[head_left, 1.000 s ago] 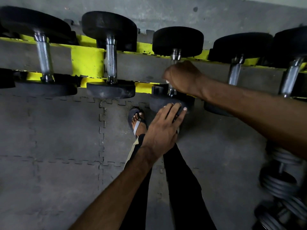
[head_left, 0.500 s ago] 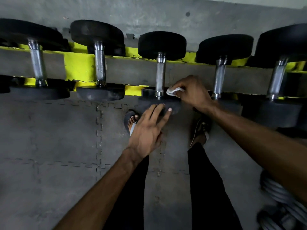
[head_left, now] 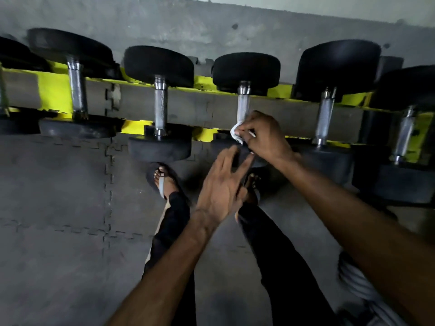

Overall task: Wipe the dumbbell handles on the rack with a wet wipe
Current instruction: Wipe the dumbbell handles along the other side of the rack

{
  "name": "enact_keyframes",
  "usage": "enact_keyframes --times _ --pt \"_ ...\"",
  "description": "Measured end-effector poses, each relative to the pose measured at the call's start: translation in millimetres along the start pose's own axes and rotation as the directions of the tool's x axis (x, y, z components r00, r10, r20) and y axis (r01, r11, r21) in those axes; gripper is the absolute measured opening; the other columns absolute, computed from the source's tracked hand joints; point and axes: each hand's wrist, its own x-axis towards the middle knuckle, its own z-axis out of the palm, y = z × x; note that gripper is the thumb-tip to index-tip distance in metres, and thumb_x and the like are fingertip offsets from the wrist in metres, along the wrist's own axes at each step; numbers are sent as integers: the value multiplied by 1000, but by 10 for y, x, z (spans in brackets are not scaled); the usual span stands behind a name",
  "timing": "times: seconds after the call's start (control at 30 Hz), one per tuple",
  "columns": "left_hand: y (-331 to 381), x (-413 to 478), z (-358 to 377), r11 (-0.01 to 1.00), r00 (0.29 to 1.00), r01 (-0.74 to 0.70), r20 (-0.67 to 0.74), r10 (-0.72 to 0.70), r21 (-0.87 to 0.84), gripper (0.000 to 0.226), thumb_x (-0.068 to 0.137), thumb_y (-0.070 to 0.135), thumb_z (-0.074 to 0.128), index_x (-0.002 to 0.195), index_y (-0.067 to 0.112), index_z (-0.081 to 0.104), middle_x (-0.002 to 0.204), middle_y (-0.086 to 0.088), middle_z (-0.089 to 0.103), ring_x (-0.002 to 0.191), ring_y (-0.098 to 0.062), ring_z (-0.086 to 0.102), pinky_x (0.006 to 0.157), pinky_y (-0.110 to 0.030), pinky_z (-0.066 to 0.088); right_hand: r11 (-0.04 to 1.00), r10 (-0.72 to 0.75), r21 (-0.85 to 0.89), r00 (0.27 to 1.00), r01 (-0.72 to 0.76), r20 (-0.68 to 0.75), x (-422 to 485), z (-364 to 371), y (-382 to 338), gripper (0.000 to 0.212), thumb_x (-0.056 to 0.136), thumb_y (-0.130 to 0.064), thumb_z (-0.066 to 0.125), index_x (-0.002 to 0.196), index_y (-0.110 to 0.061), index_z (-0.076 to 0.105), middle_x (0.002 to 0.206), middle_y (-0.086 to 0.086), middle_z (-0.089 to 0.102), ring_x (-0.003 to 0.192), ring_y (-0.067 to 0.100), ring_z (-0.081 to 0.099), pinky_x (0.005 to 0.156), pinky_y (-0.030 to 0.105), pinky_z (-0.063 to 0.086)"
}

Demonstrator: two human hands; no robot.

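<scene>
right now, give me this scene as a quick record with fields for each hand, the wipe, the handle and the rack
right hand: pinches the white crumpled wet wipe
wipe position: at the near end of the ridged chrome dumbbell handle
left hand: fingers straight and spread, by that dumbbell's near black round head; contact unclear
rack: yellow metal rack, dumbbells lying across it in a row
floor: grey interlocking floor mats

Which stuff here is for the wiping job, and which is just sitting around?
For the job: wipe, pinched in the right hand; left hand, open; handles; rack.

Just around: floor mats; sandal; wall; blurred grey weights, low on the right.
</scene>
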Motion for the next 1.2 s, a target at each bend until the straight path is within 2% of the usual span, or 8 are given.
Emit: enact_keyframes --times 0.1,0.43,0.57,0.63,0.73,0.87,1.07,1.2 --pt "34 -33 47 999 999 14 -49 -12 49 87 72 19 73 154 16 45 154 -23 32 143 -39 31 105 -47 48 996 -9 -83 996 16 84 -10 16 6 14 86 -20 63 79 -15 75 83 -3 45 88 31 61 71 29 39" --pt "5 -89 119 997 999 14 -46 -11 77 91 76 21 69 160 23 33 159 -18 23 147 -36 25 109 -43 44 943 9 -326 972 70 235 273 -118 -40 17 84 -40 72 100 -41 76 111 0 72 100 26 67 79 33 49" --pt "28 -89 135 996 998 36 -44 -32 83 95 75 21 73 160 25 32 160 -16 21 149 -35 24 110 -42 44 760 -173 -581 952 292 252 369 -107 -79 20 94 -33 56 93 -20 71 93 10 71 85 34 68 64 33 35" --pt "21 -86 120 996 999 34 -39 -31 84 95 75 20 75 160 24 32 160 -16 22 148 -35 24 109 -43 45 738 -190 -634 972 232 135 530 -149 -81 23 97 -29 48 92 -15 65 89 12 70 83 35 68 63 32 38" --pt "1 -85 109 997 999 22 -44 -19 75 94 74 18 74 159 23 34 160 -17 25 147 -35 25 112 -43 43 743 -132 -654 989 139 60 605 -169 -113 20 95 -24 46 95 -14 64 93 13 70 86 37 67 64 35 42" --pt "-15 -71 118 998 999 22 -35 -20 52 93 75 19 71 160 25 32 161 -15 24 148 -34 25 109 -45 47 701 -112 -609 900 372 421 374 -114 -165 20 95 -26 52 100 -13 67 96 16 68 87 39 66 69 33 42" --pt "6 -82 118 998 998 41 -47 -39 39 96 74 20 73 160 27 31 160 -12 22 148 -30 24 109 -43 47 802 -138 -584 990 122 18 645 -158 -65 26 98 -32 44 98 -15 64 94 12 70 87 35 67 67 36 46" --pt "-18 -77 114 998 999 39 -31 -38 56 96 75 22 73 160 28 30 161 -12 21 148 -31 23 109 -43 48 928 -83 -346 984 135 160 170 -123 11 16 91 -39 58 98 -32 71 100 3 73 94 32 67 72 36 50"
